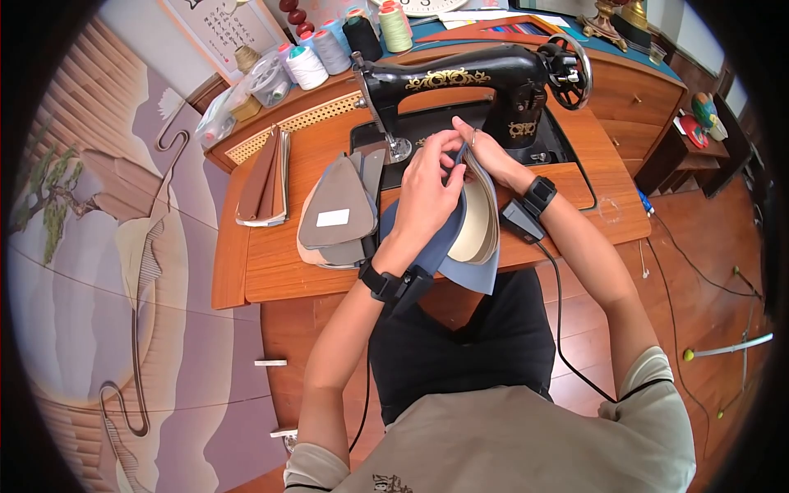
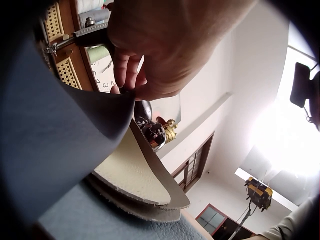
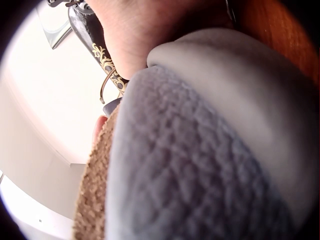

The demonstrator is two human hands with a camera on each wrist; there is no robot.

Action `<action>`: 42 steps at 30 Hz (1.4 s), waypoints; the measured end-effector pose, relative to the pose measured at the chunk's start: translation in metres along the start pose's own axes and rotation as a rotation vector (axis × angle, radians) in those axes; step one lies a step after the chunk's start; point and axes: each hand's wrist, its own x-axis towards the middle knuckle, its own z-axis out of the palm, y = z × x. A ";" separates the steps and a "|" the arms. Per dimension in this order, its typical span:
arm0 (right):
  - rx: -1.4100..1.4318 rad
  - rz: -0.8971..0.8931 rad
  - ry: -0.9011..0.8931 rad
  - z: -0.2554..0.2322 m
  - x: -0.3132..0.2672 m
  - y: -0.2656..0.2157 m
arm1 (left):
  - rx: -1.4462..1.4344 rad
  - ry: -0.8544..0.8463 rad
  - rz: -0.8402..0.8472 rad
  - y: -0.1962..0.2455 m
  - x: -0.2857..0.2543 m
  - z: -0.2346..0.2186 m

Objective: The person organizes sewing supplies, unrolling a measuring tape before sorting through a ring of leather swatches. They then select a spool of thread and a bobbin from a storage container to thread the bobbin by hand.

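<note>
Both hands are at a stack of cut leather pieces, held upright in front of the sewing machine. My left hand pinches the narrow tip of a blue-grey leather piece, which bends away from the cream and brown layers behind it. My right hand grips the rest of the stack near its top, fingers mostly hidden behind it. In the right wrist view, pebbled grey leather and a brown suede edge show below that hand.
A pile of grey leather pieces with a white label lies left of the hands on the wooden table. Brown strips lie farther left. Thread spools line the back. A cable hangs from the right wrist camera.
</note>
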 end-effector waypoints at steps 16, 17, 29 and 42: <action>-0.005 -0.084 -0.036 -0.008 0.004 0.008 | 0.092 -0.025 0.167 0.003 -0.002 0.001; -0.006 -0.084 -0.038 -0.008 0.004 0.008 | 0.096 -0.044 0.172 0.005 -0.003 0.001; 0.060 0.014 0.075 -0.002 -0.004 -0.002 | -0.037 -0.065 0.153 -0.001 0.002 0.000; 0.001 -0.074 -0.042 -0.014 0.006 0.009 | -0.111 -0.105 0.017 -0.006 0.008 0.003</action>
